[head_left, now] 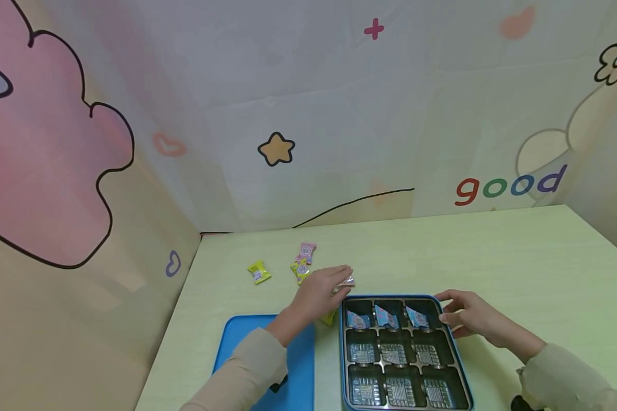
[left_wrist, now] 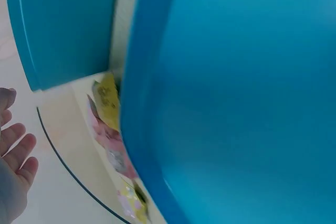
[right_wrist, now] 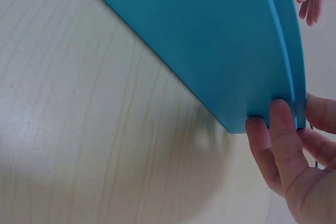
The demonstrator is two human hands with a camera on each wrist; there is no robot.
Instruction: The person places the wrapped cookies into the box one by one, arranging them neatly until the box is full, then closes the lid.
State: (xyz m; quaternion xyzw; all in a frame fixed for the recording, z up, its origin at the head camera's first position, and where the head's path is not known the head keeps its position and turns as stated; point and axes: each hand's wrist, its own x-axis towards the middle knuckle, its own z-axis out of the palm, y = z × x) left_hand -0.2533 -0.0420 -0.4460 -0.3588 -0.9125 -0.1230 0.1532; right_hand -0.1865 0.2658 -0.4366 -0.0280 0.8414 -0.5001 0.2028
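A blue rectangular box with rounded corners (right_wrist: 226, 40) stands on the pale wood-grain table (head_left: 519, 257), just right of a plain blue rectangular panel (head_left: 300, 365). Inside it sits a glossy black insert (head_left: 380, 365) with silvery dividers, three rows of three compartments; each far-row compartment holds one blue printed packet (head_left: 387, 317), while the other six show pale ribbed patterns. The box faces upward, its side walls running from the person away towards the printed wall covering (head_left: 339, 142), its far rim nearly parallel to the table's back edge; foreshortening leaves it uncertain which axis is longer. The blue packets lean in their compartments, the middle and right ones with a pointed corner up to the left. The right hand (head_left: 468, 315) is clamped on the box's far right corner, fingertips against outer wall and rim. The left hand (head_left: 321, 291) reaches out, fingers unclenched, beside a pink-and-silver packet (head_left: 347, 282), contact uncertain, near a yellow-green packet (head_left: 259, 273) and a pink-purple packet (head_left: 307, 250)
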